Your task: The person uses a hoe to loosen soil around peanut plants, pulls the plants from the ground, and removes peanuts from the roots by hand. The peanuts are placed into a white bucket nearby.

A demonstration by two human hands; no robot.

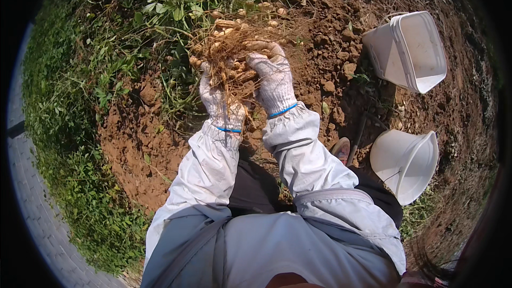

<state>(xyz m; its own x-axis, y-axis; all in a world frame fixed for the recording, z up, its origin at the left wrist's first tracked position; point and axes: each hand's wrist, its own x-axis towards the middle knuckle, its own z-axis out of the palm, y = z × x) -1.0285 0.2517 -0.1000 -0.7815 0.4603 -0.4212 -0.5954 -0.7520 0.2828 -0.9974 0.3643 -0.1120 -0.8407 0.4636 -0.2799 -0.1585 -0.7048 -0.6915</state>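
Observation:
Before me, both hands wear white knitted gloves with blue cuff edging. My left hand point(219, 96) is at the lower left of a tangled clump of peanut roots point(230, 50), its fingers mostly hidden behind the roots. My right hand point(274, 72) is curled at the clump's right side, fingers bent around roots and pods. Several tan peanut pods point(244, 75) hang among the brown roots, some between the two hands. Green peanut leaves and stems point(188, 8) spread beyond the clump, above and to the left.
A square white plastic bucket point(380, 54) lies tipped at the upper right. Below it is a round white bucket point(394, 154), also tilted. Cloddy brown soil point(330, 20) surrounds the plants. Green foliage point(80, 160) lines the left, beside grey paving point(44, 224). A shoe point(341, 150) shows near the round bucket.

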